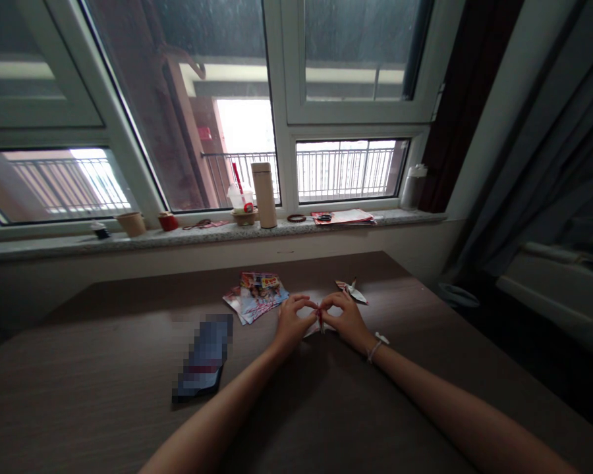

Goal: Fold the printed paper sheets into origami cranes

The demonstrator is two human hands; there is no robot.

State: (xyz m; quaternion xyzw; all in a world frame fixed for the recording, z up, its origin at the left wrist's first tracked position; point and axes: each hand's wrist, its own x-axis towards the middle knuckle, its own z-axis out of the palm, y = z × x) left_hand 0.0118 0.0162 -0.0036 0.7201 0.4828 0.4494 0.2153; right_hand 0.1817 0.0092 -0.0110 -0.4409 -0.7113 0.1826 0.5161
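Note:
Both hands meet over the brown table (128, 329), pinching a small folded piece of printed paper (321, 322) between them. My left hand (294, 320) grips its left side with thumb and forefinger. On its right side, my right hand (344, 317) does the same, a bracelet at the wrist. Parts of the paper are hidden by the fingers. Just behind my right hand lies a folded paper crane (353, 289). A fanned stack of printed paper sheets (259, 296) rests behind and left of my left hand.
A phone (205, 359), blurred out, lies left of my left forearm. Along the windowsill (217, 234) stand a beige flask (263, 195), a plastic cup with a red straw (240, 197), a paper cup (131, 224), a red jar (168, 221), and scissors (321, 217) by papers (348, 216).

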